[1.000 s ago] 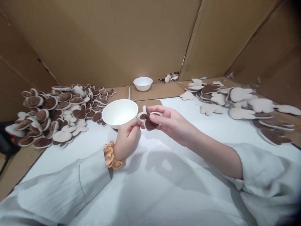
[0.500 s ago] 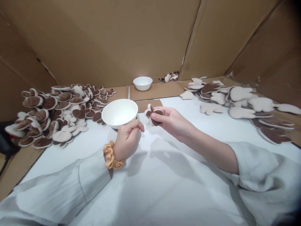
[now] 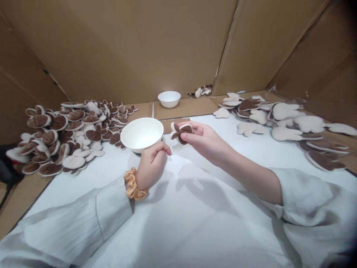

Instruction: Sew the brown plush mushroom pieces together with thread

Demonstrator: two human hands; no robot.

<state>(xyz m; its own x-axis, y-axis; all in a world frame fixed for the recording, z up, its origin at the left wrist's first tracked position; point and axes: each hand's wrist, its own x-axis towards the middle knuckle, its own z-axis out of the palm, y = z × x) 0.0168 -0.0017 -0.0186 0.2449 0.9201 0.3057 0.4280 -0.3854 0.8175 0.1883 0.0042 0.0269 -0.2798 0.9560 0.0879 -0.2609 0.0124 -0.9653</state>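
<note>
Between the thumb and fingers of my right hand (image 3: 206, 140) is a small brown and white plush piece (image 3: 180, 133) with several lobes, held above the white surface. My left hand (image 3: 153, 163) has its fingers curled in, with an orange scrunchie (image 3: 134, 185) round the wrist; what those fingers hold, if anything, is hidden. Just behind my left hand stands a white bowl (image 3: 142, 134). To the left lies a heap of brown and white plush pieces (image 3: 74, 128).
Flat plush pieces (image 3: 287, 111) are piled on the right. A smaller white bowl (image 3: 169, 99) stands at the back on cardboard, and a few pieces (image 3: 203, 91) lie in the far corner. Cardboard walls (image 3: 139, 48) surround the table. A black object (image 3: 11, 167) is at far left.
My right hand has tilted the plush piece so its brown lobes face me more, and moved slightly up. My left hand is almost unchanged.
</note>
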